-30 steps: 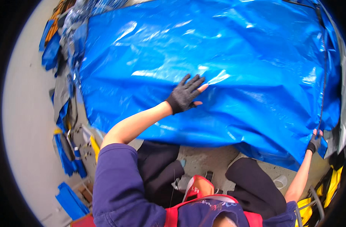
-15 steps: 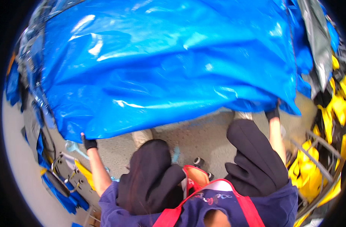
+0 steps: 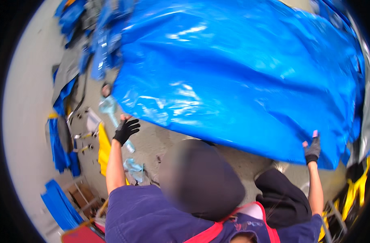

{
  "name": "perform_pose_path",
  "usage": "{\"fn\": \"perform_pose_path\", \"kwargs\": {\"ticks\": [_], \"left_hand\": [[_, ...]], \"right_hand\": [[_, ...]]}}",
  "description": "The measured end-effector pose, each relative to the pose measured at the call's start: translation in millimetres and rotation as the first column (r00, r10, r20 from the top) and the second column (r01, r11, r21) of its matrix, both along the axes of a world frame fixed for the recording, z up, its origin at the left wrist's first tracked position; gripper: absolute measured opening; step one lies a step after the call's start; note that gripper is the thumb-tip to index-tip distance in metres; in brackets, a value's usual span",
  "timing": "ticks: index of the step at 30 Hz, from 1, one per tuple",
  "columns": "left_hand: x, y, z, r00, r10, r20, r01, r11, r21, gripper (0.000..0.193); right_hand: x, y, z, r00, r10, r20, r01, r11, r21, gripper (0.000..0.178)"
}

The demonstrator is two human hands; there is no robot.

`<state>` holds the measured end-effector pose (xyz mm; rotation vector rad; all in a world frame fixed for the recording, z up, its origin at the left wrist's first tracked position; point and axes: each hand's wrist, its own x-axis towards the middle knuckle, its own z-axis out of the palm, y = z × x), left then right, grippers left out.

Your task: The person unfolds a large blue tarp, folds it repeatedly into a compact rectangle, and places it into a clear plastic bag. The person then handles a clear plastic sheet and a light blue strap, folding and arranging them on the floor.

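A large glossy blue tarp spreads in front of me, wrinkled, its near edge slanting down from left to right. My left hand, in a black glove with bare fingertips showing, is just off the tarp's near left corner. Its fingers are spread, and nothing shows in them. On the right, my right hand, gloved the same way, rests on the tarp close to its near right corner. Thumb and finger there stretch apart over the sheet, with no fold visibly gripped.
Light blue strips lie on the grey floor by my left arm. Blue and grey sheets hang along the left wall, near a yellow piece. Yellow material and a metal frame stand at the right. My raised knee is close below the tarp.
My left hand has come off the tarp's corner and opened. The right hand has loosened from the edge and lies on top. The view has turned left, and one knee has risen.
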<state>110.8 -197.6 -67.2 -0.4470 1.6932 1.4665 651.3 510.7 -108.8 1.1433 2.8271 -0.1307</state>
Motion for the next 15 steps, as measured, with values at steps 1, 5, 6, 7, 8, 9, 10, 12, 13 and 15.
{"fn": "perform_pose_path", "kwargs": {"ticks": [1,5,6,7,8,9,10,12,13,15], "left_hand": [[-12,-38,-6,0.996,0.051,-0.08,-0.056,0.996,-0.062,0.068],[-68,-170,-58,0.896,0.132,-0.425,-0.358,0.782,-0.511,0.059],[-96,-216,-41,0.8,0.006,-0.6,-0.418,0.722,-0.552,0.059],[-97,-169,-95,0.771,-0.136,-0.622,-0.368,0.702,-0.61,0.06],[-109,-150,-117,0.744,-0.266,-0.613,-0.3,0.687,-0.662,0.06],[-126,-134,-129,0.689,-0.403,-0.602,-0.247,0.65,-0.719,0.06],[-119,-97,-103,0.623,-0.519,-0.585,-0.194,0.622,-0.758,0.061],[-156,-111,-137,0.188,-0.813,-0.551,-0.252,0.503,-0.827,0.051],[-170,-101,-134,0.043,-0.726,-0.686,-0.272,0.652,-0.707,0.047],[-191,-91,-118,0.303,-0.443,-0.844,-0.111,0.863,-0.493,0.04]], "right_hand": [[-33,-29,8,0.982,0.143,0.12,-0.13,0.986,-0.108,0.088],[-221,-173,45,0.722,0.491,0.487,-0.201,0.822,-0.532,0.102],[-233,-178,15,0.818,0.456,0.351,-0.205,0.801,-0.563,0.101],[-219,-153,-22,0.874,0.351,0.336,-0.148,0.851,-0.504,0.101],[-201,-132,-61,0.905,0.267,0.331,-0.086,0.877,-0.473,0.101],[-195,-115,-86,0.936,0.181,0.302,-0.024,0.89,-0.456,0.102],[-212,-139,-73,0.844,0.068,0.533,0.154,0.92,-0.362,0.103],[-232,-165,-81,0.84,0.019,0.543,0.204,0.915,-0.347,0.103],[-243,-177,-72,0.833,0.009,0.553,0.242,0.893,-0.379,0.104],[-254,-181,-63,0.839,0.0,0.545,0.263,0.876,-0.405,0.104]]}}
